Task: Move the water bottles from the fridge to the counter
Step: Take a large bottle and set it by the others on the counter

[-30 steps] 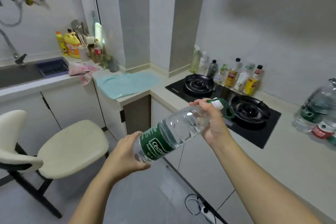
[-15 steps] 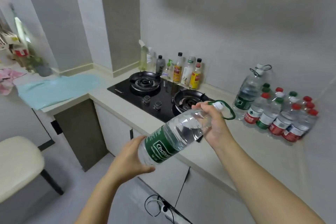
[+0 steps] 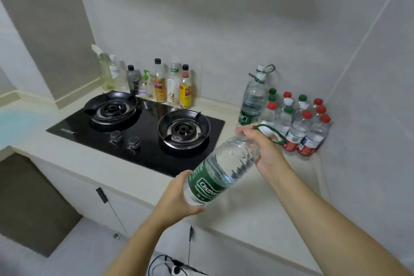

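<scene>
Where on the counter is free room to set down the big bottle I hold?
Free: the counter in front of the small water bottles, right of the hob; also the strip before the hob. Crowded: the corner and the sauce bottles behind the hob.

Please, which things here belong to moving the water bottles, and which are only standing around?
Part of the job:
large water bottle, held tilted by the left hand at its base and the right hand at its neck; counter; corner water bottles.

Just lying about:
gas stove; sauce bottles behind it; blue cloth.
</scene>
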Available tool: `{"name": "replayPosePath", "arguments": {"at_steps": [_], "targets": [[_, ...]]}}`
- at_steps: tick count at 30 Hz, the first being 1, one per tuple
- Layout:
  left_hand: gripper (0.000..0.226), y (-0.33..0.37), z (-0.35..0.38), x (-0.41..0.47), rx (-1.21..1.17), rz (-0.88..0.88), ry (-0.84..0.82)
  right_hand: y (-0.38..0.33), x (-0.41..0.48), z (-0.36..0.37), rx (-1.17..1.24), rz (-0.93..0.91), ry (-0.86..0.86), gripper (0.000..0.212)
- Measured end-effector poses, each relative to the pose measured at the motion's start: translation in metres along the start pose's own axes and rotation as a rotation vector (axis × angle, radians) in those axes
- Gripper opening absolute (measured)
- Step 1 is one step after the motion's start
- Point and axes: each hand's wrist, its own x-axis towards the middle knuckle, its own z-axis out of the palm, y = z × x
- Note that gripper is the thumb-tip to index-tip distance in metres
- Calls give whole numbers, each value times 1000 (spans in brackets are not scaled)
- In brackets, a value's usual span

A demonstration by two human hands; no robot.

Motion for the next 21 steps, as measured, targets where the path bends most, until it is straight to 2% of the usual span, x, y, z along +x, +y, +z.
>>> {"name": "replayPosePath", "arguments": {"at_steps": [2, 3, 5, 6, 9, 14, 18, 21], "targets": [[88, 3, 14, 35, -36, 25, -57, -1, 18, -11, -72, 10, 72, 6], [84, 5, 21, 52, -49, 32, -86, -2, 28, -16, -93, 27, 113, 10], [77, 10, 35, 87, -48, 43, -141, -1, 45, -23, -130, 62, 198, 40], [75, 11, 41, 105, -38, 49, -163, -1, 54, -26, -156, 69, 230, 48], [80, 13, 63, 152, -11, 70, -209, 3, 79, -36, -212, 34, 293, 14], [92, 23, 100, 207, 6, 81, -277, 3, 117, -50, -315, -7, 345, 21], [83, 32, 130, 233, -17, 74, -257, 9, 139, -58, -454, -43, 342, 17], [86, 37, 148, 249, -34, 65, -262, 9, 157, -70, -474, -65, 358, 16]]}}
